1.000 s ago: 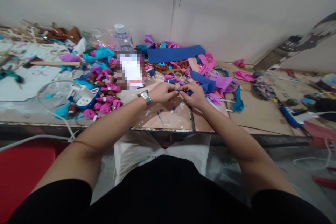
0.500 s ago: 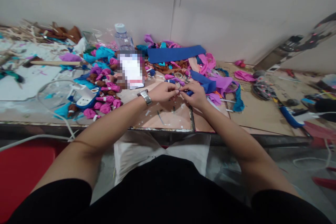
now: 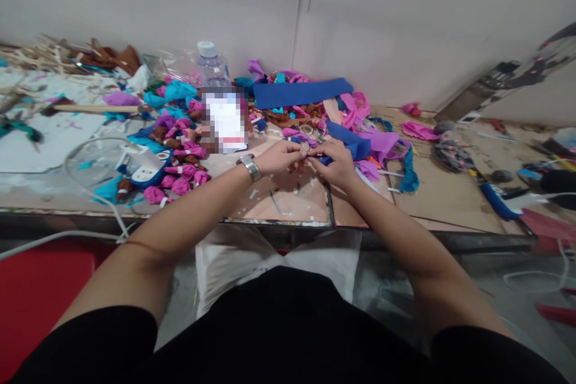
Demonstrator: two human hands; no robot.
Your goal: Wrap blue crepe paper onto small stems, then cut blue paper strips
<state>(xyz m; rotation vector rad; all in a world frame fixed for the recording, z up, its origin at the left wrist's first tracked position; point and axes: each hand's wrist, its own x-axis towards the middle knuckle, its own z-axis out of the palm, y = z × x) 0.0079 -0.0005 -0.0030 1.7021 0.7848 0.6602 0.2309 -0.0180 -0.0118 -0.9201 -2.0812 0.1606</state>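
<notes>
Head view, looking down over a cluttered desk (image 3: 279,204). Left hand (image 3: 278,158), steel wristwatch (image 3: 250,167) on its wrist, pinched at the fingertips onto a small dark blue cloth piece (image 3: 320,159). Right hand (image 3: 336,163) closed on the same piece from the 3 o'clock side, fingertips of both hands meeting at the middle, just above the bare pinkish desk surface. Exact shape of the piece hard to tell, mostly hidden under the fingers.

At 12 o'clock from the hands, a long blue felt strip (image 3: 300,92) lying flat near the wall, with small tape rings (image 3: 306,129) between it and the hands. At 1 o'clock, a folded blue cloth (image 3: 353,141) touching a purple cloth sheet (image 3: 382,143). At 10 o'clock, a blurred white card (image 3: 224,120) standing in front of a clear plastic water bottle (image 3: 210,66), cap on, contents not discernible. At 9 o'clock, a heap of pink tied cloth bundles (image 3: 180,175), some brown and purple, beside a white and blue power strip (image 3: 146,170) with a white cable (image 3: 85,156) looping off it. Far at 9 o'clock, a wooden stick (image 3: 96,109) across the white sheet. At 3 o'clock, bare cardboard (image 3: 445,192), then a blue-handled tool (image 3: 497,201).
</notes>
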